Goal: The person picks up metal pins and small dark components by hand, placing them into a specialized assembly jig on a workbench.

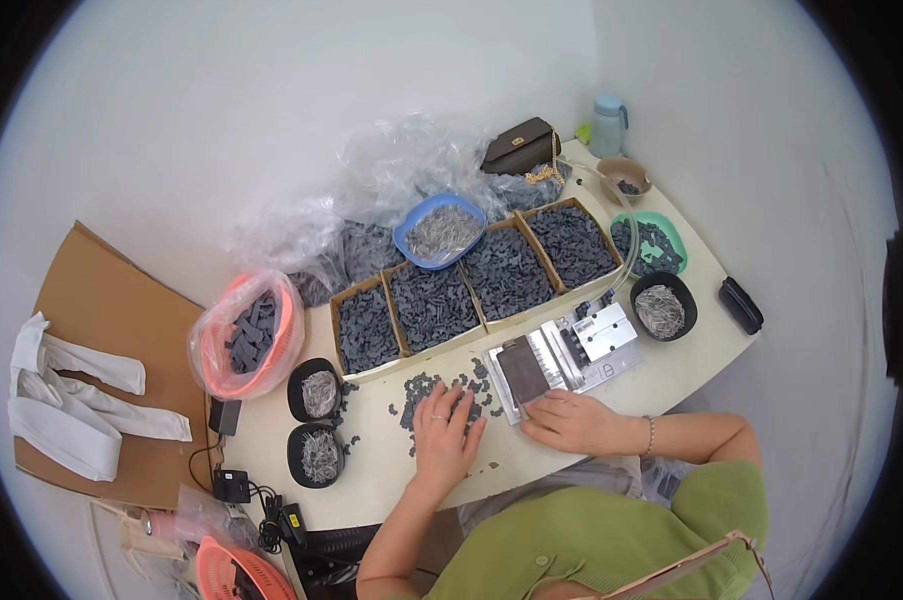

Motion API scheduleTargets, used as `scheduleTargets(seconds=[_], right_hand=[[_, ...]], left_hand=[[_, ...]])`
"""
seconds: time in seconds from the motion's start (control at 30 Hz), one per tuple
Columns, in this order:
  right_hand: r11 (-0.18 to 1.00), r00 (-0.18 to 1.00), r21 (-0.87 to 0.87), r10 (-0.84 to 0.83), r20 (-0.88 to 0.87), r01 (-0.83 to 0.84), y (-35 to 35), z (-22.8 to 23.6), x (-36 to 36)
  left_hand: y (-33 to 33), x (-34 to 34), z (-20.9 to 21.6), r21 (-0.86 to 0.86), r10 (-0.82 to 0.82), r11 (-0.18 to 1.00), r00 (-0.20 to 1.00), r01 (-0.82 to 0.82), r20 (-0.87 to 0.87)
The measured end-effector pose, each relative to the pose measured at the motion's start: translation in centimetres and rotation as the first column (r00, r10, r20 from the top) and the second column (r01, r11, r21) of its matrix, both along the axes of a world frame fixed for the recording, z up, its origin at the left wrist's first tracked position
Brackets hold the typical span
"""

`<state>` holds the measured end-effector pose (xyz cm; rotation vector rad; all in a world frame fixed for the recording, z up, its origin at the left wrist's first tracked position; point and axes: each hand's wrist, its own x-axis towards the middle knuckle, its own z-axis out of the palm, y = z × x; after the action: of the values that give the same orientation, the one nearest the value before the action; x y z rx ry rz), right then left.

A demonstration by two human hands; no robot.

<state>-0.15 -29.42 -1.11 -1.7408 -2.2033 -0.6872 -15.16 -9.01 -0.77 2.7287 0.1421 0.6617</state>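
My left hand [446, 437] lies palm down with its fingers spread on a loose pile of small dark grey parts [421, 390] on the table. To its right stands a metal fixture [603, 340] with a row of thin pins and a dark brown plate [522, 368] on its near left part. My right hand [568, 422] rests at the near edge of that plate, fingers bent and drawn together. Whatever its fingertips hold, if anything, is hidden.
A cardboard box [430, 349] with divided compartments of grey parts stands behind, a blue tray [403, 246] of metal pins on it. Black bowls [293, 402] [297, 470] [689, 318] hold pins. A pink basket [293, 345] sits left, a green tray [679, 240] right.
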Motion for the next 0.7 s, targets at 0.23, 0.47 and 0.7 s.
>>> scheduleTargets(seconds=[0.23,0.47,0.7], right_hand=[[0.936,0.913,0.292,-0.066,-0.402,0.197,5.0,4.3,6.6],[0.952,0.615,-0.036,-0.225,-0.756,0.305,10.8,2.2,11.8],[0.883,0.591,-0.046,-0.35,-0.726,0.467,5.6,4.9,18.3]], left_hand=[[-1.8,1.6,-1.0,0.079,-0.203,0.976,0.979,0.203,-0.003],[-5.3,5.3,-0.9,0.326,-0.116,0.935,0.988,0.143,-0.101],[-5.1,6.4,0.9,0.299,-0.125,0.923,0.923,0.243,-0.365]])
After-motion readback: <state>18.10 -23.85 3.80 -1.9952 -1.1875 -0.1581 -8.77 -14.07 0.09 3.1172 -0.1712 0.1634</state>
